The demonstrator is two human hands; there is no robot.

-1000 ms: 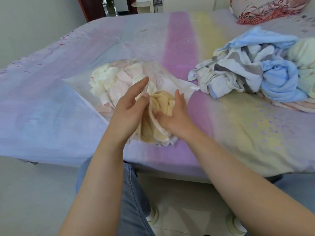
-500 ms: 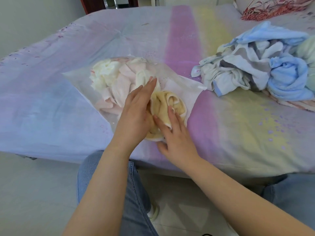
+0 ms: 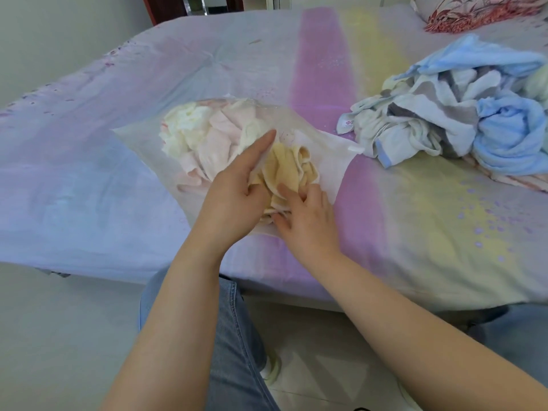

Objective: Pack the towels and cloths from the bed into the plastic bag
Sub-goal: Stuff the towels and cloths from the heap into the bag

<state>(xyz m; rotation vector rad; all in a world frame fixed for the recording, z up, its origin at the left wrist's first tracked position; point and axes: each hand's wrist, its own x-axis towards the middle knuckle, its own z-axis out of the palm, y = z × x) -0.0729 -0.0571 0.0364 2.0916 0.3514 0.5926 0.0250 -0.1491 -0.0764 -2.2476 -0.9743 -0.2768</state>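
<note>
A clear plastic bag (image 3: 335,161) lies flat on the bed near its front edge, its mouth toward me. Inside it are white and pale pink cloths (image 3: 204,134). A yellow towel (image 3: 284,170) sits bunched in the bag's mouth. My left hand (image 3: 237,191) holds the upper edge of the bag's opening, fingers stretched forward. My right hand (image 3: 305,218) presses its fingers into the yellow towel from the front. A loose pile of blue, grey and white towels (image 3: 450,114) rests on the bed to the right, apart from the bag.
The bed (image 3: 118,188) is covered in a pastel striped sheet. A red-patterned pillow (image 3: 462,10) lies at the back right. My jeans-clad knees (image 3: 237,336) and the pale tiled floor are below the bed's edge.
The yellow towel has gone deeper into the bag's mouth. My right hand shifted from its side to behind it, and my left hand stayed on the bag's edge.
</note>
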